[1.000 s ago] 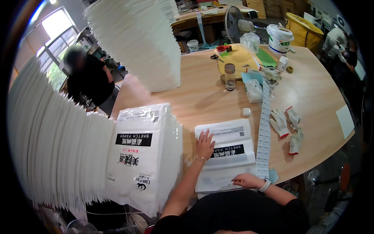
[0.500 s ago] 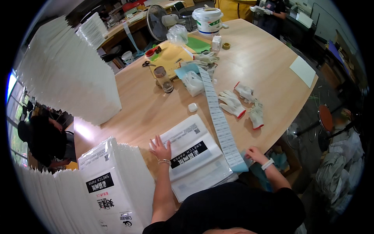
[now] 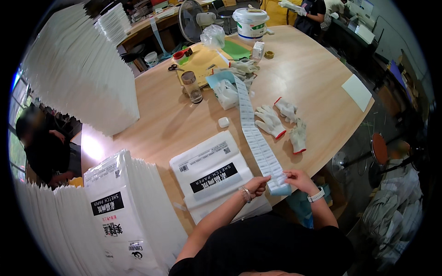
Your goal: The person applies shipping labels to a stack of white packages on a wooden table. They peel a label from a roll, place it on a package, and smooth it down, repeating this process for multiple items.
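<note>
A long strip of white stickers runs down the wooden table to its near edge. My right hand pinches the strip's near end. My left hand has its fingertips on the same end, right beside the other hand. Under my left wrist lies a flat stack of white packets with a black label band. Both hands meet at the table's near edge.
Tall fanned rows of white packets stand at the left and near left. White work gloves, a small white case, a glass jar, a bucket and a fan are on or behind the table. Another person sits at the left.
My left hand left the flat packet stack and moved right to the sticker strip's end, joining my right hand. The head view swung and tilted.
</note>
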### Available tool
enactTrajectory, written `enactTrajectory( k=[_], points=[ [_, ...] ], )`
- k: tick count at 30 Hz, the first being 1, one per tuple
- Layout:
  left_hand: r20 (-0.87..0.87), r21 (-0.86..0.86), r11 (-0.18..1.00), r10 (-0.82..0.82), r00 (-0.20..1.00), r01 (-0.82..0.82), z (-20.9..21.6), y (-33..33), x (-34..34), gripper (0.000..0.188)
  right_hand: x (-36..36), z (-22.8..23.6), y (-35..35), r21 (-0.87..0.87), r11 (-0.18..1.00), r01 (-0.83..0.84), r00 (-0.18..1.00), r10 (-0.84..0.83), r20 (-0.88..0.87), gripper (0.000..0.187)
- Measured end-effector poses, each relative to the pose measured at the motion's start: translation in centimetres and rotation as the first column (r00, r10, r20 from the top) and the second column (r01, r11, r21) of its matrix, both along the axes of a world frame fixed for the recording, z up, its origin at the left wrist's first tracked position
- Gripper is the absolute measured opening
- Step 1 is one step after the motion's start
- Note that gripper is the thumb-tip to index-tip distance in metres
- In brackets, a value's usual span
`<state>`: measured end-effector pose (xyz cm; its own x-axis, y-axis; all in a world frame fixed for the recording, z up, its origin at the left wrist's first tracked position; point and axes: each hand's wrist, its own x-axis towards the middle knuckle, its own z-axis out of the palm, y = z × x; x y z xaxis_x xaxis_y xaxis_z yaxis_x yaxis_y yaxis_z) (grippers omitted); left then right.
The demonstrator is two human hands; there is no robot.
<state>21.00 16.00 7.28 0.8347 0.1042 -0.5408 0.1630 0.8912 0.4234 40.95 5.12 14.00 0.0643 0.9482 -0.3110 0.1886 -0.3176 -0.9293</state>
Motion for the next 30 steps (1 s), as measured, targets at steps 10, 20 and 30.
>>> enactTrajectory(
  k=[10,20,30],
  points=[
    [0.044,0.067,0.973,0.217,0.975,-0.219,1.0,-1.3,2.7,0.035,-0.2,-0.3,-0.6,0.039,0.991,0.124,0.988,-0.12,-0.102,0.023],
    [-0.204,0.225,0.967,0.169,0.964,-0.122,-3.0,-1.8,4.9,0.036,-3.8,5.7,0.7,0.575,0.817,-0.034,0.785,-0.334,0.521,0.012],
    [0.018,0.926,-0.225,0.828,0.56,0.303,1.6,5.2,-14.5,0.019,-17.0,-0.4,16.4,0.369,0.928,-0.044,0.997,0.067,-0.05,0.01]
  ],
)
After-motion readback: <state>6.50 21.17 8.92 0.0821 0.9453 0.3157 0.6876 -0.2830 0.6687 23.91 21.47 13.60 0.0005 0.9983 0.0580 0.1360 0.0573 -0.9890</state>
